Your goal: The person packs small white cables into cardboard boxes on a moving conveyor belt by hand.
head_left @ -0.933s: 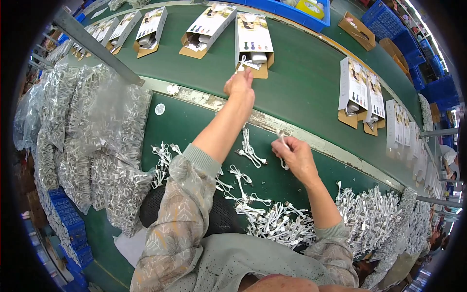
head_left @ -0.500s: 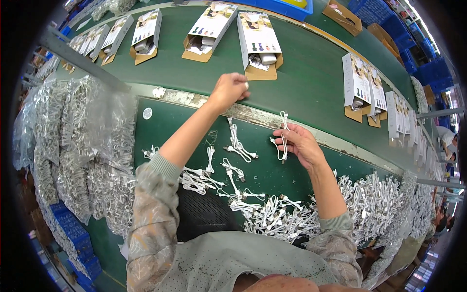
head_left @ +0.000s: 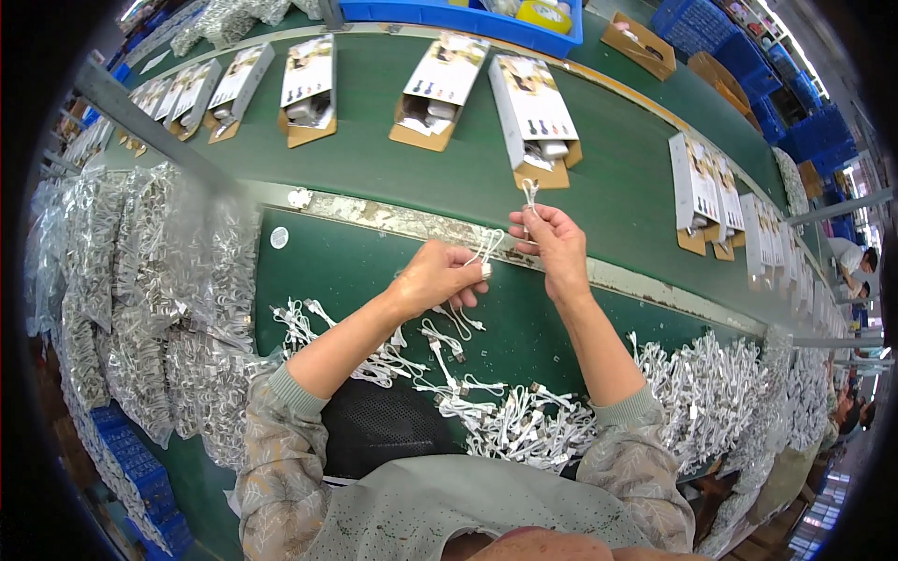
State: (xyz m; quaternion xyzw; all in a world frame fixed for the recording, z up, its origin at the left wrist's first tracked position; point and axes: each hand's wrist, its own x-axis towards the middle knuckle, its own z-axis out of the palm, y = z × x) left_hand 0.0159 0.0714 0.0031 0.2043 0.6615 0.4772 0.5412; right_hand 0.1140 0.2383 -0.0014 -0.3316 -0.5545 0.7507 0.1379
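My left hand (head_left: 438, 279) pinches a white USB cable (head_left: 486, 247) whose loop sticks up past the fingertips, over the green work surface beside the belt's edge. To its right, my right hand (head_left: 554, 245) grips another looped white cable (head_left: 530, 190) by its lower part. The top of that cable reaches the brown flap of an open white box (head_left: 535, 105) on the green conveyor belt (head_left: 617, 178). Inside the box's near end a white piece shows. Several loose cables (head_left: 533, 425) lie heaped below my hands, in front of my body.
Similar open boxes (head_left: 440, 84) stand along the belt at left, and more boxes (head_left: 692, 192) at right. Plastic bags of cables (head_left: 140, 299) are stacked on the left. A worn metal rail (head_left: 374, 214) borders the belt; a blue bin (head_left: 449, 13) is beyond it.
My left hand has drawn back from the belt and now holds a cable. My right hand has moved up and left with its cable, toward a box. The boxes on the left have shifted rightward.
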